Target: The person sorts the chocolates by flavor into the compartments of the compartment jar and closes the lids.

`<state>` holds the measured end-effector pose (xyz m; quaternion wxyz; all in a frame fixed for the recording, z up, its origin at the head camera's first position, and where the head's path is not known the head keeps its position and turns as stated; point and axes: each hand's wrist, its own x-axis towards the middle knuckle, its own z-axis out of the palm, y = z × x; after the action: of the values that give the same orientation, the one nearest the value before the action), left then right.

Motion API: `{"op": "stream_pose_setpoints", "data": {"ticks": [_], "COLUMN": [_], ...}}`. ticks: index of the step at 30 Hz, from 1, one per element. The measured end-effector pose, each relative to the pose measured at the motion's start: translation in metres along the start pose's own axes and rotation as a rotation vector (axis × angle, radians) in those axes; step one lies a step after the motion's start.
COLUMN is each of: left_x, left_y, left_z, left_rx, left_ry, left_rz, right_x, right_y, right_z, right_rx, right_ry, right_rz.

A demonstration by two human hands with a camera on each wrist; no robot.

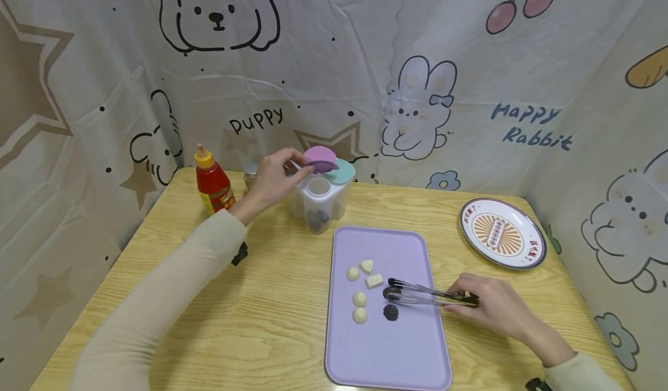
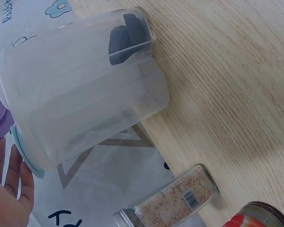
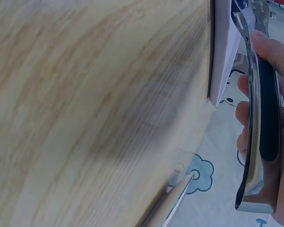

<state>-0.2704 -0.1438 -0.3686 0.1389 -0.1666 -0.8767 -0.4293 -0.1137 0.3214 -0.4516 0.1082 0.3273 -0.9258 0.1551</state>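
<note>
My left hand (image 1: 276, 176) pinches the edge of a purple lid (image 1: 322, 166) above the uncovered round opening of a clear multi-compartment container (image 1: 339, 199). Pink (image 1: 319, 154) and mint lids (image 1: 341, 172) cover other compartments. Dark pieces (image 2: 125, 40) lie at the bottom of the front one. Over the lilac tray (image 1: 386, 356), my right hand (image 1: 493, 304) holds metal tongs (image 1: 423, 296) with dark handles, their dark tips slightly apart. Just below those tips rests one dark fluted piece (image 1: 391, 312). Several cream-coloured pieces (image 1: 360, 315), shaped like small chocolates, sit left of them.
Behind my left forearm stands a red sauce bottle (image 1: 214, 182) with a yellow cap. A glass jar of tan granules (image 2: 175, 201) is next to the container. At the right back lies a white patterned plate (image 1: 503, 233). Printed cloth (image 1: 334, 60) walls off the table's back and sides.
</note>
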Motion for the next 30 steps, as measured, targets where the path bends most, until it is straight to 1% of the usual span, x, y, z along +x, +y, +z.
{"op": "stream_pose_setpoints", "data": {"ticks": [6,11,19,24,30], "left_x": [0.001,0.001,0.000,0.000,0.000], "left_y": [0.000,0.000,0.000,0.000,0.000], "left_z": [0.000,0.000,0.001,0.001,0.001], "left_rx": [-0.003,0.000,0.001,0.005,0.004], "left_ry": [0.001,-0.001,0.000,-0.001,-0.003], "left_rz": [0.001,-0.004,-0.013,-0.016,-0.013], "right_x": [0.001,0.002,0.008,0.025,0.056], "right_y": [0.000,0.002,0.008,0.010,0.009], "right_z": [0.002,0.001,-0.007,-0.019,-0.034], "right_rx": [0.010,-0.003,-0.012,-0.012,-0.041], "right_ry": [0.004,0.034,0.073,0.108,0.137], "right_rz": [0.014,0.015,0.020,-0.011,-0.047]}}
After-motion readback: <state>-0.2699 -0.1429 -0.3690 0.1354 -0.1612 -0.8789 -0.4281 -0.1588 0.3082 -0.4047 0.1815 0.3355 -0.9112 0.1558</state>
